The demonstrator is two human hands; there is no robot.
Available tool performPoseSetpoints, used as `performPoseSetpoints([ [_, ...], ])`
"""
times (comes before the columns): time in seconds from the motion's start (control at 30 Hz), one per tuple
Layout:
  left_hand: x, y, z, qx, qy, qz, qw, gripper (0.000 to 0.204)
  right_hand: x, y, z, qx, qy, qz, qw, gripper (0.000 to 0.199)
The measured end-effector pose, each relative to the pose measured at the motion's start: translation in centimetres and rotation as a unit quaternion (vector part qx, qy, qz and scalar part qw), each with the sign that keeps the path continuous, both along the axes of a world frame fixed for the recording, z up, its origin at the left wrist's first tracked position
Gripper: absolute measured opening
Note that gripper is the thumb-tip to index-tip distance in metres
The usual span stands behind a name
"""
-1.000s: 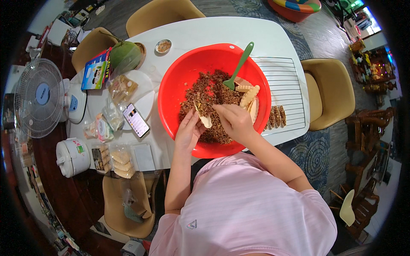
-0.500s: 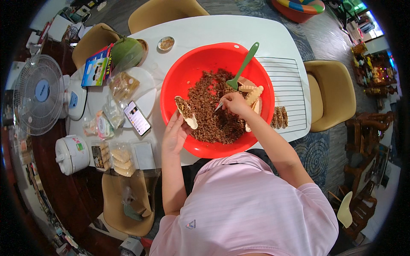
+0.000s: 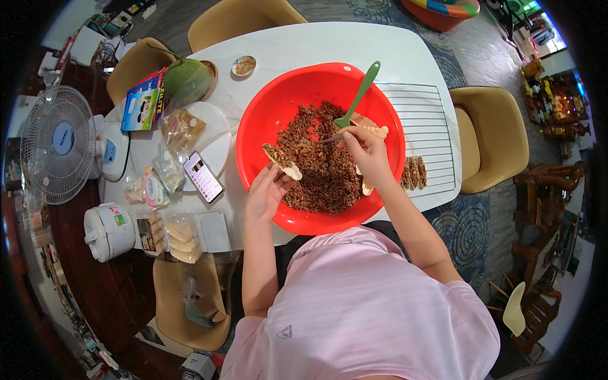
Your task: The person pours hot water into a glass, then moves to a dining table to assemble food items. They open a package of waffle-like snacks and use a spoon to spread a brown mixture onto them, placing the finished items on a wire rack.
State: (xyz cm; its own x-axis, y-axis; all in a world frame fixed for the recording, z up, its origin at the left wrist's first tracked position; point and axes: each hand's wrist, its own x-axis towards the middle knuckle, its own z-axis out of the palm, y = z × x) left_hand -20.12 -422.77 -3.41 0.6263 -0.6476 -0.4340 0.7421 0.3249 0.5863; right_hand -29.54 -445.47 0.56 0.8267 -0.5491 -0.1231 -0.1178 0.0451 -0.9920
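In my left hand [image 3: 265, 195] is a pale, scallop-edged wafer shell [image 3: 292, 171], tilted and partly filled with brown crumbly mix. It hangs over the left part of a big red bowl [image 3: 254, 114]. My right hand [image 3: 368, 151] pinches a small metal spoon [image 3: 330, 138], its tip near the middle of the bowl above the loose brown mixture [image 3: 320, 187]. Behind that hand, a green spatula [image 3: 360, 95] leans on the bowl's far right rim. Several bare wafer shells [image 3: 380, 131] lie along the bowl's right side, partly hidden by my right hand and forearm.
Right of the bowl, filled shells [image 3: 415, 172] stand on a wire rack [image 3: 424, 104]. Leftward lie a phone [image 3: 204, 178], bagged shells [image 3: 182, 239], a white rice cooker [image 3: 109, 231] and a large green fruit [image 3: 187, 80]. A small dish [image 3: 244, 66] sits behind. A fan [image 3: 62, 139] stands far left.
My right hand has lifted and shifted slightly right and away from me, bringing the spoon up from the mixture. The shell in my left hand has moved a little right and tipped flatter.
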Motion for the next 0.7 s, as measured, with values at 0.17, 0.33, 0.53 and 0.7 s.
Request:
performPoseSetpoints([
  [0.17,0.1,-1.9,-0.1,-0.004,0.048,-0.006,0.999,0.025,-1.6,2.0,2.4,-0.378,-0.120,0.050,0.917,0.021],
  [0.33,0.0,-2.6,-0.1,-0.015,0.089,0.006,0.996,0.020,-2.9,2.8,2.0,-0.485,-0.181,0.079,0.852,0.034],
  [0.53,-0.4,-3.0,0.0,-0.042,0.103,0.028,0.993,0.022,-4.2,3.0,1.1,-0.501,-0.187,0.092,0.840,0.037],
  [0.7,-0.3,-2.9,-0.8,-0.065,0.123,0.048,0.989,0.022,-5.3,3.2,1.3,-0.501,-0.183,0.083,0.842,0.037],
])
